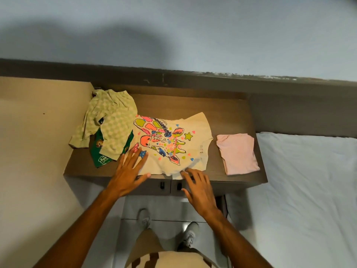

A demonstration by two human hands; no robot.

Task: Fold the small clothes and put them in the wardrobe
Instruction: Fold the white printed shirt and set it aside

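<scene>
Four small garments lie on the dark brown wooden tabletop (228,113). At the centre is one cream T-shirt with a bright giraffe print (172,146), spread flat, its near hem hanging just over the front edge. At 9 o'clock from it lies one crumpled pale green checked top (110,120), and under that, showing at its lower edge, one dark green printed garment (100,151). At 3 o'clock from the cream shirt, apart from it, sits one folded pink garment (238,153).

Two bare hands reach in from 6 o'clock. The left hand (128,175) lies flat on the shirt's near-left corner, fingers (135,153) straight and spread, gripping nothing. The right hand (199,187) hovers at the shirt's near edge, its fingers loosely spread and slightly bent; its fingertips touch or nearly touch the hem, and I cannot tell which.

Below the tabletop are two cabinet doors, each with one small dark handle (162,185). A white-sheeted bed (309,190) lies at 3 o'clock. Two grey shoes (189,236) stand on the tiled floor.
</scene>
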